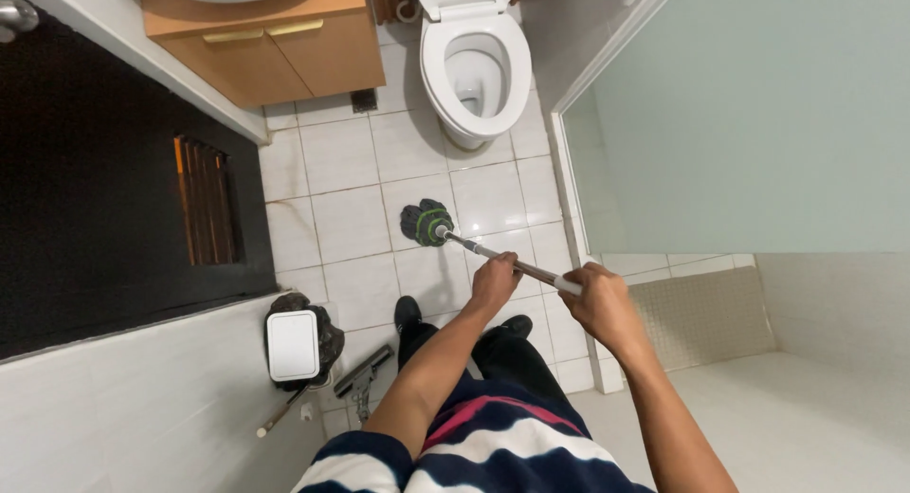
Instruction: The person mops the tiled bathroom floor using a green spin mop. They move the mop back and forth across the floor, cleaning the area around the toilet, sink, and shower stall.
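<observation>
**Mop head down in front of the toilet, floor work under way**

Both hands are on the mop handle (502,258): the left hand (495,283) is wrapped around it partway down, and the right hand (602,303) is closed around its upper end. The mop head (426,223), dark with green, sits flat on the white tile floor (346,223), between the person's feet and the toilet (476,62). The handle's long axis runs from the right hand at lower right up to the head at upper left, pointing toward the cabinet (275,43). No wet streaks can be made out, so how much floor is done cannot be told. A small bin (293,344) stands near the left wall.
</observation>
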